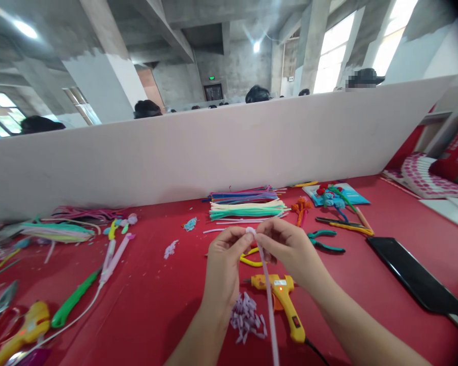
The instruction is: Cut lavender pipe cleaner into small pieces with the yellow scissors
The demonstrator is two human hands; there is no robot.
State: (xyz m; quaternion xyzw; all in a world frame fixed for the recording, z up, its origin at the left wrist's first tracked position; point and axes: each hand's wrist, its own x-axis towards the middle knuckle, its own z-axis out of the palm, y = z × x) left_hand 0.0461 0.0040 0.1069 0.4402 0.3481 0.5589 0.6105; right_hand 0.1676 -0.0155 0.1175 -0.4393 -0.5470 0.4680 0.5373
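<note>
Above the middle of the red table, my left hand (224, 259) and my right hand (290, 244) meet, fingertips pinched together. Between them is the curled upper end of a pale lilac pipe cleaner (269, 310); its long tail hangs down toward me. Exactly how the end is bent is hidden by my fingers. Below my hands lies a yellow glue gun (284, 292) with a small lit orange light. A heap of short lilac pieces (247, 317) lies left of it. Partly behind my hands is a yellow-handled tool (252, 262).
Bundles of coloured pipe cleaners (248, 209) lie toward the white partition (198, 162). At right are green-handled pliers (326, 241) and a black phone-like slab (412, 274). At left are a green-handled tool (76, 297), another yellow glue gun (32, 325) and scissors (2, 310).
</note>
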